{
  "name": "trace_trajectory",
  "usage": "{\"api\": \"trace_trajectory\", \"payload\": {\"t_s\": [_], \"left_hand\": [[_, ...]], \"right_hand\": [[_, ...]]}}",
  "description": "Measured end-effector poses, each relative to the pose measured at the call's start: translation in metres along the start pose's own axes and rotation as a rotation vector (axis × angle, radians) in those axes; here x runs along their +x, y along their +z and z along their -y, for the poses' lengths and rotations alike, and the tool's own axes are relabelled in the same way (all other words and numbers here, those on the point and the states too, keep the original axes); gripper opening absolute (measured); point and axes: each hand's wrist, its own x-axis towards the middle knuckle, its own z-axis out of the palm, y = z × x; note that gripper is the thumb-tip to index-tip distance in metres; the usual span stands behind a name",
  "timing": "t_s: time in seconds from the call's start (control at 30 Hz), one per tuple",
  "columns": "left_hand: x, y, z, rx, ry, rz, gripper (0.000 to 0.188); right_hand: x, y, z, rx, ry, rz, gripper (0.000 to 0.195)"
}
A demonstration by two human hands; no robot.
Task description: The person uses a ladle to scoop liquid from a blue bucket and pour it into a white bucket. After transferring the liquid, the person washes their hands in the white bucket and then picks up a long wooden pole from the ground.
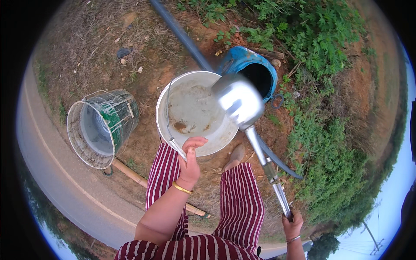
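Observation:
In front of me is a pale bucket (201,107) with a stained inside and a shallow layer of cloudy liquid. My left hand (190,161) is at its near rim, at the pale grip of the wire handle (177,148), fingers partly over the rim. At lower right, my right hand (293,222) holds the long metal handle (255,144) of a shiny metal dipper (242,100). The dipper's blurred bowl covers the bucket's right rim. Just beyond lies a blue plastic drum (242,58), its dark mouth facing me; the inside is too dark to make out.
A green, splash-marked bucket (122,113) holding greyish liquid leans at left. A wooden pole (130,172) lies behind it on the soil. A dark hose (182,34) runs from the top towards the drum. Bushes (328,156) border the right, a paved road (61,191) the left.

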Motion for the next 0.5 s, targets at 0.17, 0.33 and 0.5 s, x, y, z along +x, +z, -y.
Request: {"api": "trace_trajectory", "payload": {"t_s": [0.17, 0.33, 0.5], "left_hand": [[0.002, 0.000, 0.000, -0.017, 0.005, 0.032, 0.029], [0.006, -0.003, -0.005, 0.003, -0.014, 0.073, 0.026], [0.010, -0.004, -0.010, 0.018, -0.017, 0.129, 0.026]], "right_hand": [[0.027, 0.015, -0.019, 0.053, 0.121, 0.024, 0.033], [0.131, 0.042, -0.047, -0.122, 0.031, 0.037, 0.036], [0.260, 0.102, -0.032, -0.240, 0.129, 0.233, 0.033]]}}
